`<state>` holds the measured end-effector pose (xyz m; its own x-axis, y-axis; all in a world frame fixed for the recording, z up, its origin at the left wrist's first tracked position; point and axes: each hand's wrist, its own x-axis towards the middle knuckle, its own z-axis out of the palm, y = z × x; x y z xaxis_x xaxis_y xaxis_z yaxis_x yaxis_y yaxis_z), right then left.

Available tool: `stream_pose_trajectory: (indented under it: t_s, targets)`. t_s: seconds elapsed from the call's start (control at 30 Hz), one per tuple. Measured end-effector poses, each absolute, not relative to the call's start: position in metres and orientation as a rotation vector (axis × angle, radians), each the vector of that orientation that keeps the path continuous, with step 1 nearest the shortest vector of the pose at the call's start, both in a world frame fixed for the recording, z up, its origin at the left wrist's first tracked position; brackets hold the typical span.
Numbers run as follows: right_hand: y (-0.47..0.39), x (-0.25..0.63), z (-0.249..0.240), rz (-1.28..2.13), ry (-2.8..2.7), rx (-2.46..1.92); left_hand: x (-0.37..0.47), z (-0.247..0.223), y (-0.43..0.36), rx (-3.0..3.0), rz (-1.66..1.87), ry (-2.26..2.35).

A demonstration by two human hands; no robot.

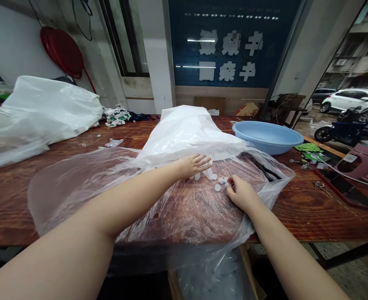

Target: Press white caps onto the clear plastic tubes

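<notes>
My left hand (194,166) is stretched out flat, fingers extended to the right, over a clear plastic bag (184,212) spread on the table. Small whitish round plastic pieces (218,187) lie on the film between my hands, a few of them below my left fingers. At the right of these pieces, my right hand (242,192) is closed, with thumb and fingertips together at one of them; what sits inside the fingers is hidden. Just behind both hands rises a large white sack (187,125), its front edge inside or under the clear film, I cannot tell which.
A light blue basin (268,135) stands at the back right of the wooden table (8,208). Another white sack (52,106) lies at the left. Keys (322,188) and a dark red-edged tray (348,189) are at the right. Below the front edge is a plastic-lined box (212,275).
</notes>
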<state>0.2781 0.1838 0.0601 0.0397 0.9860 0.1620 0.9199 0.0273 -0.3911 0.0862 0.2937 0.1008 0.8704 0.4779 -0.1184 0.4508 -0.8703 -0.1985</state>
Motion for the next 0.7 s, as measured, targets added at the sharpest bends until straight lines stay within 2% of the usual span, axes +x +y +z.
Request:
stream_pose_trajectory:
  t_s: [0.57, 0.7]
  targets:
    - [0.188, 0.283, 0.059, 0.388, -1.877, -1.818, 0.11, 0.091, 0.287, -2.782, 0.329, -0.508]
    - [0.188, 0.283, 0.058, 0.399, -1.85, -1.815, 0.111, 0.094, 0.278, -2.784, 0.371, -0.582]
